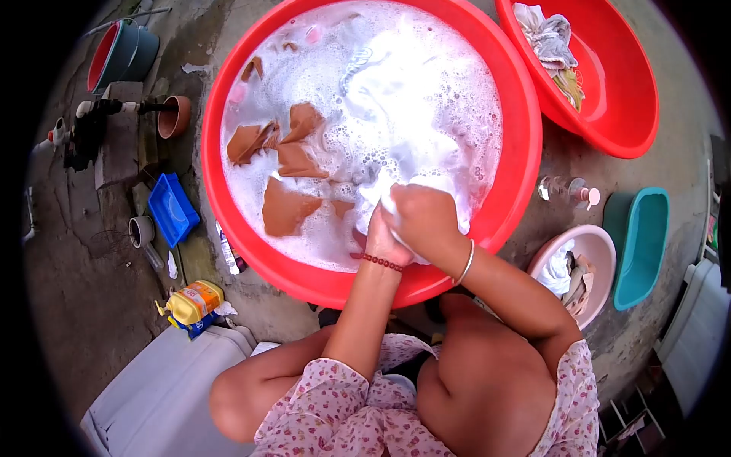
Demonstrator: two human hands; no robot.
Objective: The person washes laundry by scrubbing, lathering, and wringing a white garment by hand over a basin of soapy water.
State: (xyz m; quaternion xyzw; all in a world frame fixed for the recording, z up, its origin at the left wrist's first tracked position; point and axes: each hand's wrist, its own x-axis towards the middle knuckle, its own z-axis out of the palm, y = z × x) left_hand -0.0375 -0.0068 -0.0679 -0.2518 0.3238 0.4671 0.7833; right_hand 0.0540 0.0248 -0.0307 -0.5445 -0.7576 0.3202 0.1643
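Note:
A large red basin (525,152) full of foamy, soapy water stands before me. Over its near side, my left hand (383,240), with a red bead bracelet at the wrist, and my right hand (428,217), with a silver bangle, are closed together on a white cloth (390,199). Much of the cloth sinks into bright suds, so its full shape is hidden. Brown fabric (288,207) pokes up through the foam left of my hands. Paler cloth under the water is too washed out to tell apart.
At the upper right, a second red basin (624,91) holds wet cloths. A clear pump bottle (562,188), a pink basin (605,247) of clothes and a teal tub (643,251) stand rightward. Leftward are a blue basket (173,208), a yellow bottle (194,302) and a tap (84,109).

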